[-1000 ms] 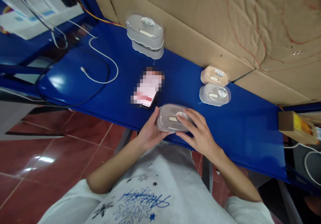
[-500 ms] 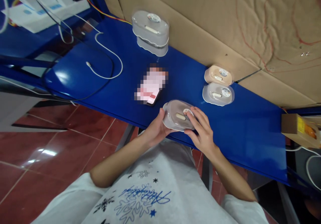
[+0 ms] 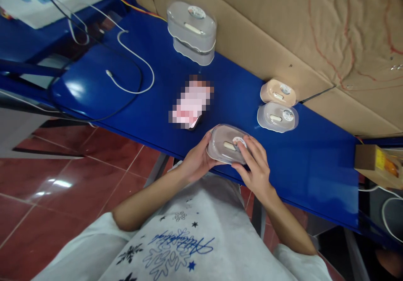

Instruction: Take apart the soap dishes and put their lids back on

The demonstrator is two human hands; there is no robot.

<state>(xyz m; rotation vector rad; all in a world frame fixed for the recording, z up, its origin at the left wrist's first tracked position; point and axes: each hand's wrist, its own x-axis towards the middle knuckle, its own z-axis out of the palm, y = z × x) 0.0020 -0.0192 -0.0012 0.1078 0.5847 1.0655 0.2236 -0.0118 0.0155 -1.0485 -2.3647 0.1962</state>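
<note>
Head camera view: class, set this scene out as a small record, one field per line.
Left hand: holding one end of a lidded container
Right hand: at the other end, fingers on the lid
Surface: blue table
Phone: on the table, image pixelated
Other containers: large grey; small peach beside small grey

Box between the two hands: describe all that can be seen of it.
The box is oblong with rounded ends, greyish, under a clear, shiny lid that looks like plastic and seems to be on. A pale bar and a round sticker mark its top. It sits top up, slightly tilted, at the front edge of the blue table. The left hand holds one end; the right hand touches the other, fingers partly covering the sticker. Its underside is hidden.
</note>
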